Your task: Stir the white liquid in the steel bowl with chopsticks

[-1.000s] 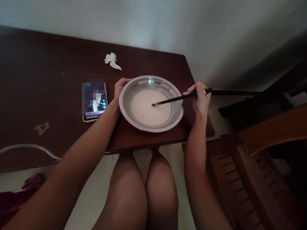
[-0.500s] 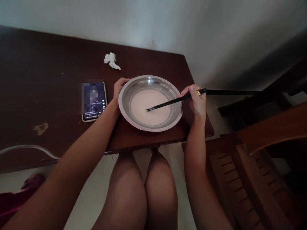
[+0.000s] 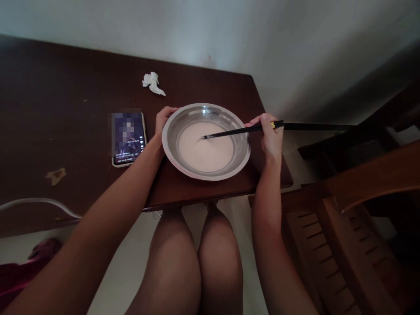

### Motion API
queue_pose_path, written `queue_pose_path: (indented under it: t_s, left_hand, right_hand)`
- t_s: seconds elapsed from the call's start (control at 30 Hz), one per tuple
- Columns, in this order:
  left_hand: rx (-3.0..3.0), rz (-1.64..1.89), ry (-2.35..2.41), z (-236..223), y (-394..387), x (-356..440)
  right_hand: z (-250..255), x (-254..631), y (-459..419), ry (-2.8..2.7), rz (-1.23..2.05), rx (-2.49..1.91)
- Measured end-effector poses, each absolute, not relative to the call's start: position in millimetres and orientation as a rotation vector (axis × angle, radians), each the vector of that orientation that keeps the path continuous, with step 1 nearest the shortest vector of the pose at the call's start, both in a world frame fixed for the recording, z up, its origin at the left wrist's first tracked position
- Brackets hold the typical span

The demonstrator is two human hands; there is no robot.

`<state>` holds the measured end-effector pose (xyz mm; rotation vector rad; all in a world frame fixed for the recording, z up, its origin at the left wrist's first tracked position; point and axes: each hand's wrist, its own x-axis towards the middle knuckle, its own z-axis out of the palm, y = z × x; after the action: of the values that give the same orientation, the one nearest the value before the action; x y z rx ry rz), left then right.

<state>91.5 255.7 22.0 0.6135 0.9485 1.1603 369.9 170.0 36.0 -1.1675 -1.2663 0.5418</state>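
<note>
A wide metal bowl [image 3: 172, 153] stands on the dark table near its front edge. Pale, milky liquid [image 3: 206, 155] covers its bottom. My left hand [image 3: 163, 120] grips the bowl's left side at the rim, with some fingers hidden behind it. In my right hand [image 3: 271, 131], at the bowl's right rim, are black chopsticks [image 3: 241, 131] with a gold band. Their tips dip into the liquid near the middle, where the surface is slightly disturbed.
A phone [image 3: 129, 138] with a lit screen lies left of the bowl. Crumpled white tissue [image 3: 152, 83] rests behind it. A brown scrap [image 3: 56, 176] and a white cable [image 3: 39, 201] are farther left. A wooden chair [image 3: 328, 245] stands at right; the wall [image 3: 210, 35] backs the table.
The chopstick tips have moved toward the bowl's far side through the liquid, and the chopsticks lie flatter across it. My right hand has shifted slightly. The left hand and bowl stay put.
</note>
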Motion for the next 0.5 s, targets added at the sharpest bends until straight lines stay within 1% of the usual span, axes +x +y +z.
queue_pose_path:
  t_s: [0.1,0.27,0.5]
  left_hand:
    - [0.605,1.154,0.966,23.0,256.2,91.1]
    - [0.561,1.153,0.945,28.8,251.6,93.2]
    - [0.523,1.134,0.922,31.2,249.7,94.2]
  right_hand:
    - [35.9,371.3,171.4,-1.193,0.492,-1.17]
    - [38.1,368.1,166.6,-1.293,0.622,-1.158]
    - [38.8,369.7,168.3,-1.201,0.55,-1.168]
